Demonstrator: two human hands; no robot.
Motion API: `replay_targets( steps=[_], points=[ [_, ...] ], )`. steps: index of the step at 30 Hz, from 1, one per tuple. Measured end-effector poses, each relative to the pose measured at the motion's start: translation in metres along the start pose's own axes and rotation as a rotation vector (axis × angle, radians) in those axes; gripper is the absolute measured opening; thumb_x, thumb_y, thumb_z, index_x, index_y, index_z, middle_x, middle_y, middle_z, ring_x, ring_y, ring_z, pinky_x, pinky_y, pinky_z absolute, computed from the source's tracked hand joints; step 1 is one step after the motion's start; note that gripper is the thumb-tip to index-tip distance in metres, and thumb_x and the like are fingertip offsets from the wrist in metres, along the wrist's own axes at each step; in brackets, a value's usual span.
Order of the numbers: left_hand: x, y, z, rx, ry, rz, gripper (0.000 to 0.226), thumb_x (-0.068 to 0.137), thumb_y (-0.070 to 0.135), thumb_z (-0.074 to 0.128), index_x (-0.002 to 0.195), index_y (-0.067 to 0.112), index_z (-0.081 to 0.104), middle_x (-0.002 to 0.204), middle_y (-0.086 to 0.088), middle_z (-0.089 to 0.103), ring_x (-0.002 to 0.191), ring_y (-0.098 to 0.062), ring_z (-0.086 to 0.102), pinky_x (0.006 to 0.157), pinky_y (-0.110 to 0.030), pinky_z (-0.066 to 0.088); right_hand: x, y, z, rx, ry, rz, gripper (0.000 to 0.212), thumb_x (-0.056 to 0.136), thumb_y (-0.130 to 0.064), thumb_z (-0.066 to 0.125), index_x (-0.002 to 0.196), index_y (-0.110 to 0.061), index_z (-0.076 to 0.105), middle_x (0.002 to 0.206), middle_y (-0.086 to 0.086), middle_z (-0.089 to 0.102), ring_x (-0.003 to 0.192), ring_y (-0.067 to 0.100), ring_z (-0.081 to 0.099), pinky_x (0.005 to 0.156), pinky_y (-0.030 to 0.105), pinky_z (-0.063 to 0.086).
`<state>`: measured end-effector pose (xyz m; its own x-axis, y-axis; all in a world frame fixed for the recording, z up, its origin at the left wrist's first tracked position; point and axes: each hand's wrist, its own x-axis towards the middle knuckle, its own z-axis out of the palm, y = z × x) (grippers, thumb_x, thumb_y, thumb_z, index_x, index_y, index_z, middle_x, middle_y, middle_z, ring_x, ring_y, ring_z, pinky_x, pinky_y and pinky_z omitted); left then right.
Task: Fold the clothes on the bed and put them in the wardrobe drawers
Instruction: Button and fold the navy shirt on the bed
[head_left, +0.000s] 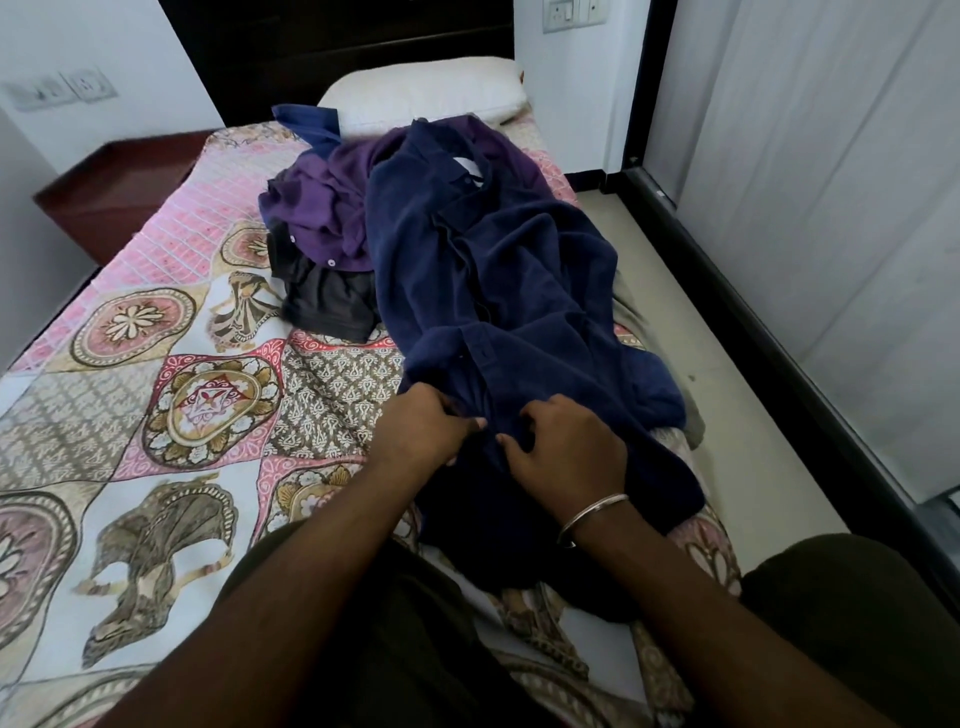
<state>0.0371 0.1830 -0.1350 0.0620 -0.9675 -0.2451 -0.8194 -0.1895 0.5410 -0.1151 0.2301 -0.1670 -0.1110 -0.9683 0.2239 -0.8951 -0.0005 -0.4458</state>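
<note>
— Two hands at six o'clock: what have they got?
— Left hand (423, 428) and right hand (563, 447) both have fingers curled, pinching the navy shirt (509, 280) near its placket.
— Where's it lying?
— Stretched along the bed (171, 364), from centre toward twelve; purple shirt (322, 208) heaped at eleven.

Both hands pinch the front of a navy shirt (498, 291) spread lengthwise on a patterned bedspread (171, 374): the left hand (423, 428) and right hand (563, 449) meet at its button placket, fingers curled into the cloth. A metal bangle (592, 519) circles the right wrist. Beyond the grip, a purple shirt (317, 208) lies on a dark garment (327, 301), with a white pillow (426, 91) farther off.
</note>
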Motion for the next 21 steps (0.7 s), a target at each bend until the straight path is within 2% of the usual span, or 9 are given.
replay_targets(
  steps=[4,7,10,12,15,17,19,21],
  points=[
    [0.001,0.001,0.006,-0.025,-0.078,-0.005,0.023,0.078,0.036,0.081,0.072,0.016,0.072,0.062,-0.001,0.072,0.056,-0.012,0.069,0.067,-0.03,0.06,-0.001,0.003,-0.004,0.028,-0.02,0.024,0.026,0.089,-0.041,0.055,0.097,-0.02,0.067,0.098,-0.001,0.062,0.093,0.022,0.061,0.066,0.029,0.044],
    [-0.002,0.001,0.009,-0.051,-0.106,0.001,0.018,0.08,0.028,0.081,0.076,0.013,0.072,0.056,0.003,0.067,0.045,-0.005,0.061,0.05,-0.016,0.05,-0.002,0.006,-0.006,0.135,-0.026,0.037,0.019,0.089,-0.034,0.058,0.099,-0.022,0.07,0.099,-0.002,0.066,0.092,0.022,0.063,0.071,0.031,0.049],
    [-0.004,0.003,0.009,-0.147,-0.079,0.025,0.015,0.082,0.024,0.079,0.073,0.018,0.069,0.063,0.001,0.07,0.048,-0.009,0.063,0.049,-0.017,0.046,-0.002,0.01,-0.004,0.337,0.008,0.08,0.016,0.088,-0.027,0.065,0.101,-0.021,0.073,0.096,0.0,0.072,0.088,0.02,0.066,0.078,0.033,0.054],
    [-0.005,0.003,0.01,-0.226,-0.03,0.025,0.018,0.082,0.023,0.077,0.068,0.02,0.066,0.059,0.003,0.068,0.052,-0.01,0.065,0.053,-0.022,0.05,0.0,0.013,-0.003,0.49,0.028,0.121,0.017,0.091,-0.018,0.066,0.105,-0.013,0.073,0.096,0.001,0.072,0.087,0.015,0.066,0.082,0.028,0.052],
    [-0.007,0.003,0.007,-0.316,0.045,0.011,0.015,0.081,0.021,0.076,0.069,0.017,0.067,0.058,0.002,0.069,0.059,-0.015,0.068,0.062,-0.033,0.059,0.005,0.016,-0.009,0.701,0.013,0.158,0.01,0.089,-0.017,0.071,0.097,-0.012,0.075,0.081,-0.013,0.068,0.075,-0.005,0.062,0.074,0.01,0.047],
    [-0.01,0.006,0.003,-0.417,0.071,-0.004,0.011,0.081,0.016,0.075,0.075,0.009,0.069,0.063,-0.006,0.071,0.057,-0.016,0.066,0.06,-0.034,0.059,0.008,0.018,-0.01,0.794,0.021,0.171,0.005,0.087,-0.021,0.074,0.091,-0.018,0.074,0.081,-0.015,0.069,0.077,-0.005,0.064,0.073,0.008,0.048],
    [-0.011,0.01,-0.001,-0.523,0.073,-0.023,0.011,0.084,0.011,0.074,0.081,0.001,0.068,0.067,-0.01,0.071,0.053,-0.01,0.064,0.052,-0.025,0.057,0.009,0.018,-0.011,0.838,0.037,0.181,0.003,0.086,-0.021,0.074,0.085,-0.02,0.071,0.079,-0.011,0.07,0.076,-0.001,0.064,0.071,0.011,0.05],
    [-0.011,0.015,-0.002,-0.596,0.04,-0.02,0.009,0.087,0.009,0.072,0.082,0.003,0.066,0.071,-0.008,0.071,0.053,-0.003,0.065,0.048,-0.017,0.052,0.01,0.016,-0.012,0.85,0.05,0.172,0.009,0.087,-0.016,0.073,0.079,-0.017,0.068,0.072,-0.008,0.066,0.067,-0.001,0.061,0.066,0.011,0.047]
  ],
)
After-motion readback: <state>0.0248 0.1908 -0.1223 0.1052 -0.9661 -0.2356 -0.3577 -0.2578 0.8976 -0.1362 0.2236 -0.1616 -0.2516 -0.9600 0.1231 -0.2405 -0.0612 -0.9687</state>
